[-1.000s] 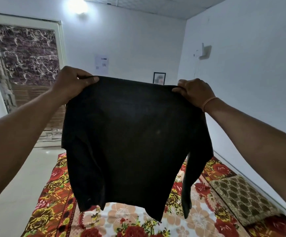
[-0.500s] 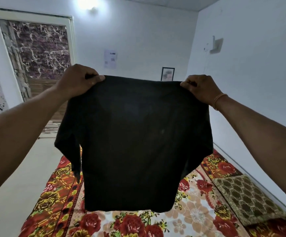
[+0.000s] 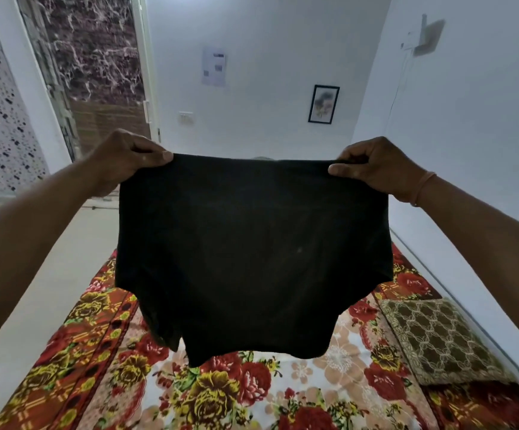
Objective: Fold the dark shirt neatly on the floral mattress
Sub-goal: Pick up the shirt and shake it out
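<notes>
The dark shirt (image 3: 252, 249) hangs spread out in the air in front of me, held by its top edge. My left hand (image 3: 125, 159) pinches the upper left corner. My right hand (image 3: 373, 166) pinches the upper right corner. The shirt's lower edge dangles above the floral mattress (image 3: 221, 395), which fills the bottom of the view with red and yellow flowers. The cloth hides the middle of the mattress.
A brown patterned pillow (image 3: 438, 339) lies at the mattress's right side against the white wall. Pale bare floor (image 3: 50, 274) runs along the left. A marbled door (image 3: 93, 66) stands at the back left, and a small framed picture (image 3: 324, 103) hangs on the far wall.
Both hands have come down with the shirt, and my view has tilted down. The shirt's sleeves, which swung loose at the sides, now hang closer in.
</notes>
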